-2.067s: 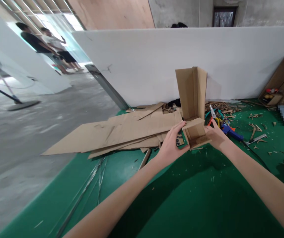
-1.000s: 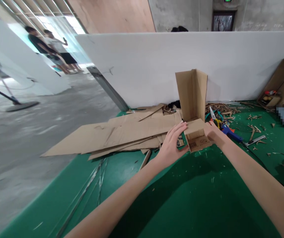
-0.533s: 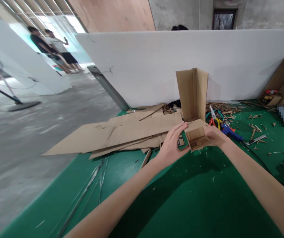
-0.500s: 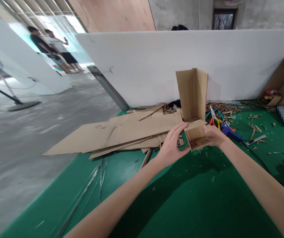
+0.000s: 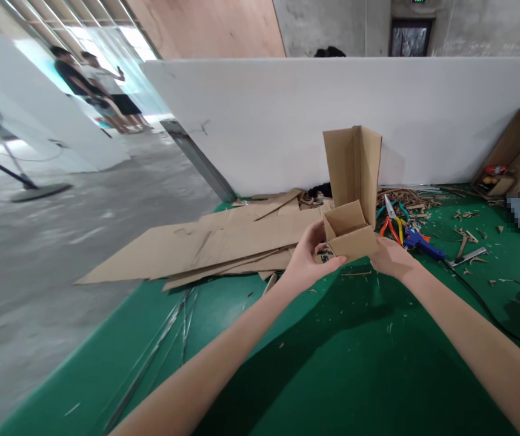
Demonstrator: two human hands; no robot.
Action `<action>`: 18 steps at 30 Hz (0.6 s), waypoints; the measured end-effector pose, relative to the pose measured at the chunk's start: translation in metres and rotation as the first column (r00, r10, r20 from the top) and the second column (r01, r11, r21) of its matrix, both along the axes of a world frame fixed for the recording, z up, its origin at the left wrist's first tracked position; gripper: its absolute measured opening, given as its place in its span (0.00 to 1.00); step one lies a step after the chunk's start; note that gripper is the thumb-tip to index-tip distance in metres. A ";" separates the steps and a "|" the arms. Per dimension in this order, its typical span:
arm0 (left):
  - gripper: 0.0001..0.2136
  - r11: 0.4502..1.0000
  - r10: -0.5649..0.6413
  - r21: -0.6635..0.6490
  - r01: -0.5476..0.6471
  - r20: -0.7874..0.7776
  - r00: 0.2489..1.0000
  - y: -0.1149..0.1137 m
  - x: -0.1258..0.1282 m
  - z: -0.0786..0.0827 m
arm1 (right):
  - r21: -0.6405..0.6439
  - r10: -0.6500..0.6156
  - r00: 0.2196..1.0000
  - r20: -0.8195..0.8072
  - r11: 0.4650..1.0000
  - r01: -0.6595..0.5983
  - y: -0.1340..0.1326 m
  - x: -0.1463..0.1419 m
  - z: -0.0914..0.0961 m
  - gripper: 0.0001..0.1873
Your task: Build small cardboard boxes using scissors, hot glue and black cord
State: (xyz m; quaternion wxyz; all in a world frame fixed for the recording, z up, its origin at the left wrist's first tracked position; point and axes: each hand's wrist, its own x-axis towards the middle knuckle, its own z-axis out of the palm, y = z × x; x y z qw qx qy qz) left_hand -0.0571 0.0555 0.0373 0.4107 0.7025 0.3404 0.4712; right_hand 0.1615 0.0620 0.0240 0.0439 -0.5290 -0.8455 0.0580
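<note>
Fingers [image 5: 313, 233] of the left hand [image 5: 302, 261] pinch the small open-topped cardboard box [image 5: 354, 243], right hand [image 5: 393, 258] gripping its right side, tips hidden, near of the upright folded cardboard [image 5: 344, 162]; squeeze too hard and walls could buckle!

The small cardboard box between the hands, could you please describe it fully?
The small box is brown, apparently cardboard, with flat walls and open top, tilted so its inside shows. The left hand grips its left side; the right hand touches its right end. A taller cardboard piece stands behind; whether they touch is unclear.
</note>
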 end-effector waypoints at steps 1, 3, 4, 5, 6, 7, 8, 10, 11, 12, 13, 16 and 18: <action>0.39 1.000 -0.008 -0.005 0.008 0.013 1.000 0.000 0.000 0.000 | -0.004 -0.001 1.000 -0.008 1.000 0.001 -0.002 -0.001 0.002 0.19; 0.38 1.000 -0.020 -0.010 0.020 0.035 0.999 0.001 0.001 -0.001 | -0.016 0.003 1.000 -0.028 1.000 -0.003 -0.006 -0.002 0.007 0.17; 0.38 1.000 -0.022 -0.014 0.023 0.048 0.999 0.001 0.001 -0.002 | -0.024 0.009 0.999 -0.037 1.000 -0.010 -0.007 -0.002 0.010 0.16; 0.37 0.999 -0.025 -0.021 0.026 0.062 0.998 0.001 0.001 -0.002 | -0.032 0.021 0.999 -0.046 0.999 -0.022 -0.009 -0.002 0.011 0.15; 0.37 0.999 -0.027 -0.032 0.029 0.077 0.997 0.001 0.001 -0.002 | -0.039 0.037 0.998 -0.054 0.998 -0.039 -0.011 -0.002 0.013 0.14; 0.37 0.998 -0.029 -0.044 0.034 0.094 0.995 0.001 0.001 -0.003 | -0.043 0.053 0.997 -0.061 0.997 -0.056 -0.013 -0.001 0.013 0.13; 0.37 0.997 -0.032 -0.060 0.039 0.111 0.993 0.001 0.001 -0.003 | -0.044 0.065 0.996 -0.066 0.997 -0.068 -0.014 0.000 0.013 0.12; 0.37 0.995 -0.034 -0.092 0.048 0.140 0.990 0.000 0.001 -0.003 | -0.039 0.069 0.995 -0.072 0.997 -0.072 -0.016 0.003 0.011 0.13; 0.37 0.993 -0.034 -0.106 0.050 0.149 0.988 0.000 0.001 -0.003 | -0.032 0.060 0.996 -0.072 0.998 -0.063 -0.017 0.004 0.010 0.14; 0.37 0.992 -0.032 -0.117 0.051 0.156 0.987 0.000 0.002 -0.003 | -0.024 0.047 0.996 -0.072 0.999 -0.049 -0.017 0.005 0.008 0.16; 0.37 0.990 -0.031 -0.129 0.052 0.162 0.986 0.000 0.002 -0.003 | -0.016 0.033 0.997 -0.070 0.999 -0.034 -0.018 0.006 0.006 0.18; 0.39 0.984 -0.023 -0.171 0.054 0.180 0.983 0.001 0.002 -0.003 | -0.008 0.010 0.998 -0.063 1.000 -0.010 -0.021 0.005 -0.001 0.23; 0.39 0.980 -0.017 -0.190 0.055 0.195 0.981 0.002 0.002 -0.004 | -0.022 0.007 0.999 -0.053 1.000 -0.008 -0.025 0.003 -0.005 0.27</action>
